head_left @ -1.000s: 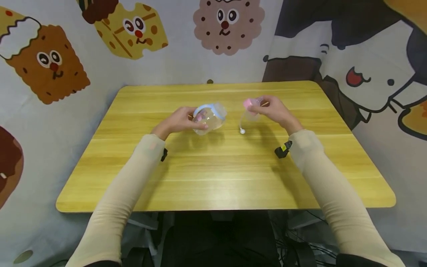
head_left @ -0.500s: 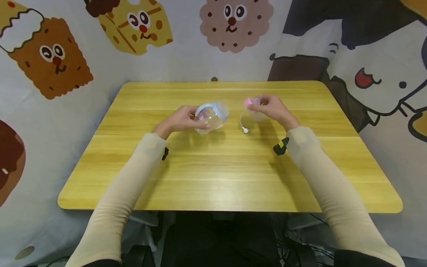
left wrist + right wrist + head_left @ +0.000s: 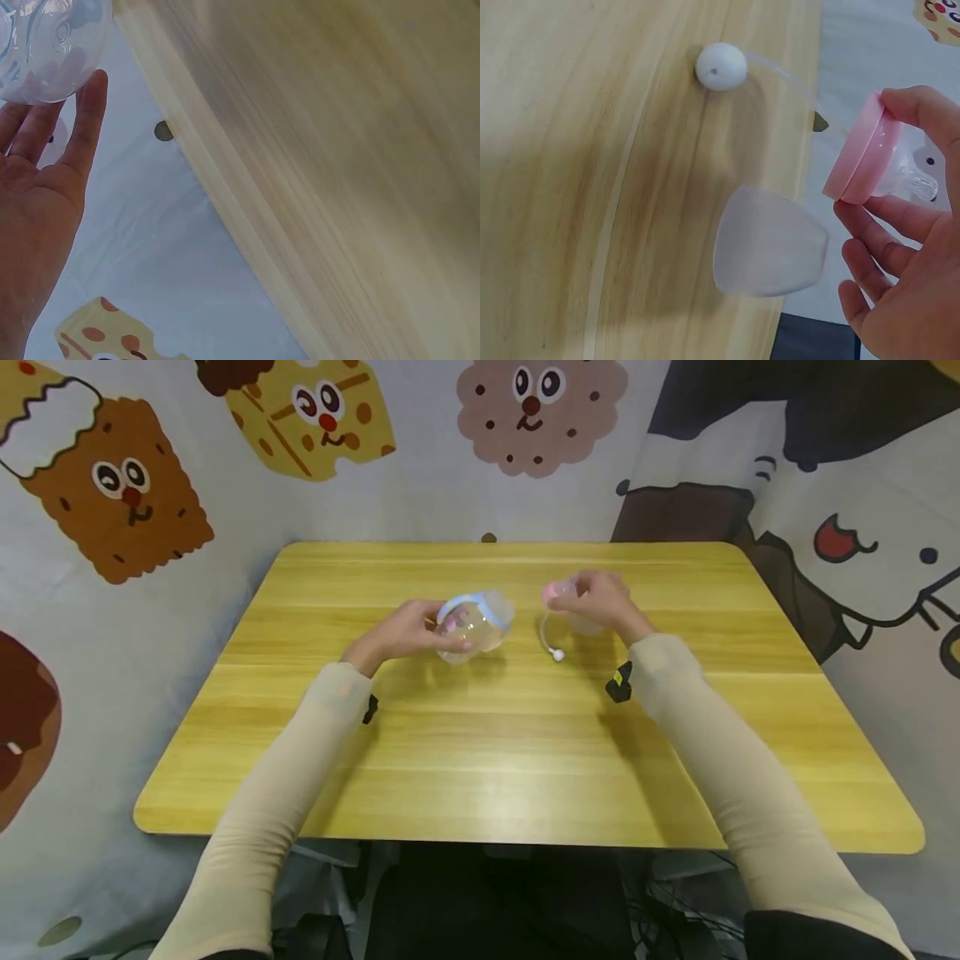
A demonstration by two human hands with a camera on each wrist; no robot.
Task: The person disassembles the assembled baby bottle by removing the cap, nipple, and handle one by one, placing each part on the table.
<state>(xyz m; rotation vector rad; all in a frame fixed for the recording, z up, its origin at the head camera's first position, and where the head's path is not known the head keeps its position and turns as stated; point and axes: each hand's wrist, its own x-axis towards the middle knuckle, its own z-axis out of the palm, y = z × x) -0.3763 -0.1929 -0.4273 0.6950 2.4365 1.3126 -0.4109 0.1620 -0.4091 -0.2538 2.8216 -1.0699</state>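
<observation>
A yellow wood-grain table with rounded corners fills the middle of the space, its sheen brightest toward the near edge. Behind and around it hangs a pale backdrop printed with smiling biscuits, a wedge of cheese and a large black-and-white cartoon animal. Below the near edge is a dark, poorly lit area, with cables showing on the right.

Over the far half of the table, the left hand holds a clear bottle with a pale blue band, thumb and fingers clamped on its sides; the bottle is tilted, its mouth end toward the right. The right hand pinches a pink collar with a clear teat, the lower fingers spread apart. From it a thin tube curves to a white ball. A translucent cup is beneath that hand, apparently standing on the table.
</observation>
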